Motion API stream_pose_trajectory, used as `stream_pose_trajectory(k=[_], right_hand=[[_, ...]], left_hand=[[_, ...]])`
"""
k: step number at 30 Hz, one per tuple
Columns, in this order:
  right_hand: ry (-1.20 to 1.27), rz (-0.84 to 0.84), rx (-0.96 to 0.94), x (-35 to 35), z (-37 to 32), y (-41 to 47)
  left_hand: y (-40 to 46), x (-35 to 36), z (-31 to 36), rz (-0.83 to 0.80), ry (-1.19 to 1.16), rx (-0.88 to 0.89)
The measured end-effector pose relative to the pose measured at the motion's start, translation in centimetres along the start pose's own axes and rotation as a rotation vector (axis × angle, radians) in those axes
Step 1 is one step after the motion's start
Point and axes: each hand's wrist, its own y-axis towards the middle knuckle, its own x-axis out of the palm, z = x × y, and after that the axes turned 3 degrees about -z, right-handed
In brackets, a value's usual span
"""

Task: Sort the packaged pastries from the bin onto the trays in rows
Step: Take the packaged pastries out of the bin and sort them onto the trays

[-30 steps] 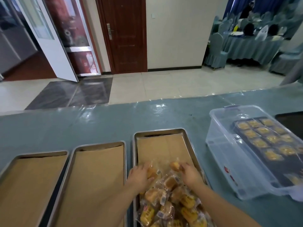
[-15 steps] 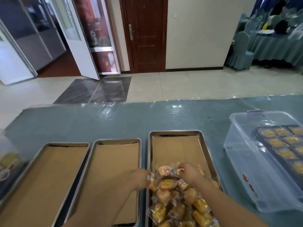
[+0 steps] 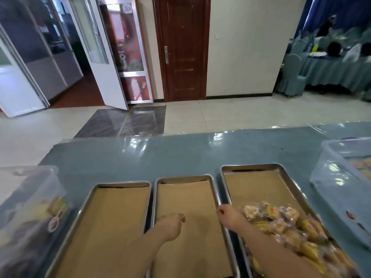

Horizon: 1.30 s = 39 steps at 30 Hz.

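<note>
Probably light and soft: small golden cakes sealed in crinkly clear film, slippery where wrappers overlap, easily crushed by a hard squeeze. Best taken by a loose wrapper end or lightly across the middle, one at a time. Yellow and brown under glossy film, some with a red-and-yellow label. Heaped in a loose pile of packaged pastries on the near half of the right tray, no rows there yet. Left of it, the middle tray and beyond that the left tray, both showing only brown paper lining. Left hand above the middle tray, fingers curled under, nothing visible in them. Right hand over the right tray's left rim, just beside the pile, fingers curled; contents cannot be told.
</note>
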Motion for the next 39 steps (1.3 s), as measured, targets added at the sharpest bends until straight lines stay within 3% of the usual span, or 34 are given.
stream_pose_trajectory(k=[8,19,29,35,39], right_hand=[[-0.034,-0.076,-0.063,8.7,-12.1,-2.2],[-0.061,-0.133,-0.206,13.5,-21.8,-1.8],[-0.01,-0.091,-0.328,20.2,-37.5,-2.0],[0.018,0.101,-0.398,25.3,-50.4,-0.4],[-0.004,0.059,-0.396,30.2,-57.9,0.0]], left_hand=[[-6.2,0.3,-13.9,-0.012,-0.118,-0.059],[-14.6,-0.5,-22.0,0.077,-0.185,-0.196],[-20.1,-7.9,-32.8,0.416,-0.085,-0.146],[-21.5,-13.5,-45.0,0.51,-0.024,-0.055],[-23.3,-15.3,-55.4,0.462,0.069,-0.061]])
